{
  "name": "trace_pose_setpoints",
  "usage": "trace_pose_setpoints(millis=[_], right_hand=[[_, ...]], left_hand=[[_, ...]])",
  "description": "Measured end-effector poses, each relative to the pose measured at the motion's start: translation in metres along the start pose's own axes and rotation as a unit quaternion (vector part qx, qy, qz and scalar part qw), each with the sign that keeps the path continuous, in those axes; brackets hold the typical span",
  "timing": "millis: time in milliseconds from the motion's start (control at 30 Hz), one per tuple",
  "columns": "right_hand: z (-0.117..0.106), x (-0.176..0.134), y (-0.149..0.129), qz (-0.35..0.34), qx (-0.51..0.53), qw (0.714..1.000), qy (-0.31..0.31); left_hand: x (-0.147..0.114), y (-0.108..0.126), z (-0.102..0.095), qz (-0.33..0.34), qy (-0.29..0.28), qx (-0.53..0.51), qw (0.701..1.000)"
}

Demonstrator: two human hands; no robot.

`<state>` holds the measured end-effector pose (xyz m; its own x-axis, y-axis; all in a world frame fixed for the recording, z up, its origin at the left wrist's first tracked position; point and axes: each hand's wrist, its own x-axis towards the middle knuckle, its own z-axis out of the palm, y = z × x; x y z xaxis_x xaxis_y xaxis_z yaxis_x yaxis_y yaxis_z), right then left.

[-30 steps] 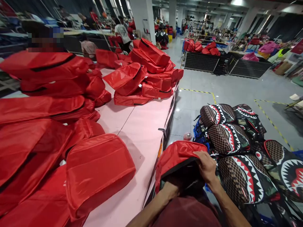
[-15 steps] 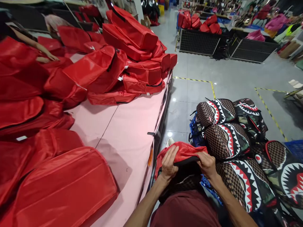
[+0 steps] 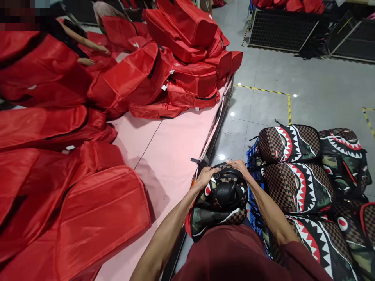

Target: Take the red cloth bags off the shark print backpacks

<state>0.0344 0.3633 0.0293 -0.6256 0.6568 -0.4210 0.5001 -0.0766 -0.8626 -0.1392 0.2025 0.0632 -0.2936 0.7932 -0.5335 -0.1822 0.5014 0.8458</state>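
Observation:
In front of my body is a backpack (image 3: 218,216) with a brown check and camouflage print, a black handle and straps on top. A strip of red lining shows along its lower left side. My left hand (image 3: 206,176) grips its upper left edge. At the far top edge, my right hand (image 3: 238,166) has hold of it too, though its fingertips are partly hidden behind the fabric. The backpack is bunched up close against my maroon shirt, beside the table edge.
Left of me, red inside-out bags (image 3: 102,210) are heaped on a pink-covered table (image 3: 164,156). Another person's hands (image 3: 88,61) are among them. On my right, shark-mouth backpacks (image 3: 299,187) lie stacked in a blue crate (image 3: 252,156). A black mesh cart (image 3: 281,31) stands on the floor beyond.
The red lining that was up between my hands is now mostly out of sight, and the backpack's printed outside shows instead. Both hands have moved slightly up, and the view has tilted down.

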Motion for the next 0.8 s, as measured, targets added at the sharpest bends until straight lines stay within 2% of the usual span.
trace_pose_setpoints(millis=[100, 200, 300, 367, 467, 567, 633, 733, 800], right_hand=[[-0.005, -0.016, 0.003, -0.016, 0.011, 0.999, -0.036], [-0.008, -0.037, 0.019, -0.023, 0.023, 0.998, -0.058], [0.003, -0.041, 0.040, 0.018, 0.065, 0.997, -0.038], [0.011, -0.038, 0.053, 0.036, 0.085, 0.996, 0.002], [0.008, -0.042, 0.067, 0.030, 0.081, 0.993, 0.081], [-0.004, -0.073, 0.086, 0.010, 0.079, 0.981, 0.177], [-0.003, -0.101, 0.101, -0.003, 0.082, 0.968, 0.239], [0.014, -0.131, 0.116, 0.000, 0.066, 0.949, 0.307], [0.026, -0.140, 0.113, 0.020, 0.042, 0.940, 0.338]], left_hand=[[-0.036, -0.006, 0.001, -0.008, -0.016, -0.021, 1.000], [-0.066, -0.013, 0.012, 0.016, -0.036, -0.010, 0.999], [-0.067, -0.020, 0.026, 0.047, 0.033, 0.083, 0.995], [-0.056, -0.025, 0.033, 0.052, 0.073, 0.133, 0.987], [-0.040, -0.032, 0.034, 0.059, 0.058, 0.153, 0.985], [-0.034, -0.038, 0.033, 0.086, 0.034, 0.151, 0.984], [-0.034, -0.041, 0.033, 0.107, 0.031, 0.147, 0.983], [-0.033, -0.043, 0.036, 0.115, 0.035, 0.135, 0.984], [-0.033, -0.043, 0.034, 0.107, 0.033, 0.125, 0.986]])
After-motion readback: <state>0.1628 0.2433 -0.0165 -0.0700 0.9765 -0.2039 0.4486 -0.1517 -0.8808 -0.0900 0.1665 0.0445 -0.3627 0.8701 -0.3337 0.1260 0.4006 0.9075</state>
